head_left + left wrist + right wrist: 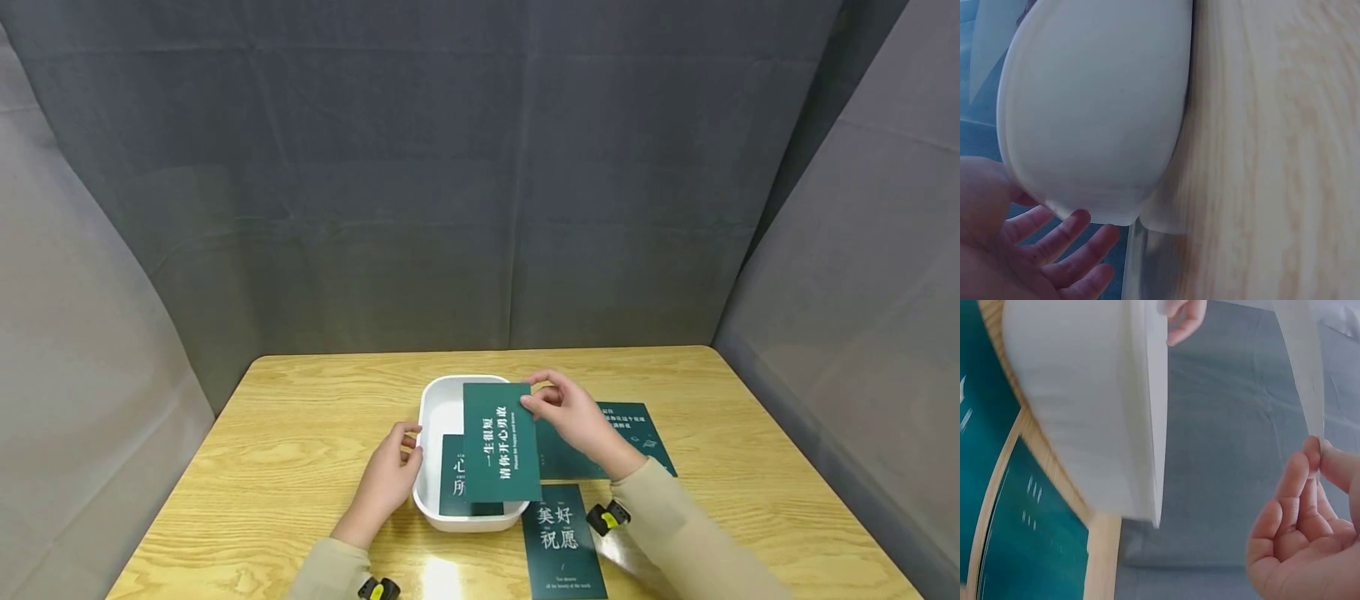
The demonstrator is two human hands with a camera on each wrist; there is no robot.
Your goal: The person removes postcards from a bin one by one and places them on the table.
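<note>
Left hand [386, 483], lower centre-left, fingers relaxed against white tub [435, 408] wall; left wrist view shows fingers uncurled. Right hand [573, 417] pinches green card [501, 442] over tub; right wrist view shows card's white back.

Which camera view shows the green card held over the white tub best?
The head view: the held green card shows whole, print readable, pinched by the right hand. The right wrist view shows only its pale edge; the left wrist view shows none.
</note>
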